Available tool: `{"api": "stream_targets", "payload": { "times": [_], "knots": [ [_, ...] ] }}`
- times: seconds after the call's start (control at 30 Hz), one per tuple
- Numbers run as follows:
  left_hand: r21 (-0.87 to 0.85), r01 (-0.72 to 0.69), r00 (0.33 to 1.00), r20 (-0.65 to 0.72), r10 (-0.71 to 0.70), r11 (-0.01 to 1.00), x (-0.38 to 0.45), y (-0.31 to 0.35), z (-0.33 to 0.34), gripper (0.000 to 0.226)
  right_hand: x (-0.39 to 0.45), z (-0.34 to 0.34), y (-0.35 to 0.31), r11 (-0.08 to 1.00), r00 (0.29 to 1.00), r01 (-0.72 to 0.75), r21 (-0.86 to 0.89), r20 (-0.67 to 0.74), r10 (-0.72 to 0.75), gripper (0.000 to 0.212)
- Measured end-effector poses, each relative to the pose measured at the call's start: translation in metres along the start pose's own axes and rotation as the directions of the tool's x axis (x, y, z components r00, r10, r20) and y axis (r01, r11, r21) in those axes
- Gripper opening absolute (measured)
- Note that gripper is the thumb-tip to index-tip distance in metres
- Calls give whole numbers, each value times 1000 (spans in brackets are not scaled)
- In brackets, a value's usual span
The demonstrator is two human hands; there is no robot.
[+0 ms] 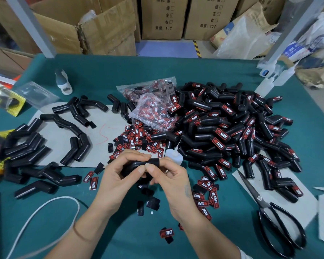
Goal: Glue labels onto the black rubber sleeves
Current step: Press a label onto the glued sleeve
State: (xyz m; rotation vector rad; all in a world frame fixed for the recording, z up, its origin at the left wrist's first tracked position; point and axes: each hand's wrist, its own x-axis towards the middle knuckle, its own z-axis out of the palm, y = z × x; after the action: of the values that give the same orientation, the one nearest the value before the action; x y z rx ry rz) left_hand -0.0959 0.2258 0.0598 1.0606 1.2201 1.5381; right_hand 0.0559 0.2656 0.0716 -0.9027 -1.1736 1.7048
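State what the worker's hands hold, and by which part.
Both hands grip one black rubber sleeve: the left hand round its left end, the right hand pinching its right end.

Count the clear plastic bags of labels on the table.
2: one bag sits in front, beside the labelled sleeve pile; the other bag lies behind it, partly covered. More may be hidden under the pile.

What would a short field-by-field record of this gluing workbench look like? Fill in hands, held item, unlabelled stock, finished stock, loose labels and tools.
hands: left hand and right hand both grip one item
held item: bent black rubber sleeve, label not visible
unlabelled stock: plain black sleeves on the left
finished stock: heap of labelled sleeves on the right
loose labels: red-and-black stickers and clear plastic bag of labels
tools: small translucent glue bottle, black-handled scissors
surface: green table mat
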Motion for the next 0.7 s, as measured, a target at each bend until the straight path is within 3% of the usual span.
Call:
{"api": "stream_targets", "payload": {
  "times": [0.7],
  "knots": [
    [-133,130,991,4,-131,983,1,3,-4,18,3,-5,1,989,999,-29,-143,10,31,25]
  ]
}}
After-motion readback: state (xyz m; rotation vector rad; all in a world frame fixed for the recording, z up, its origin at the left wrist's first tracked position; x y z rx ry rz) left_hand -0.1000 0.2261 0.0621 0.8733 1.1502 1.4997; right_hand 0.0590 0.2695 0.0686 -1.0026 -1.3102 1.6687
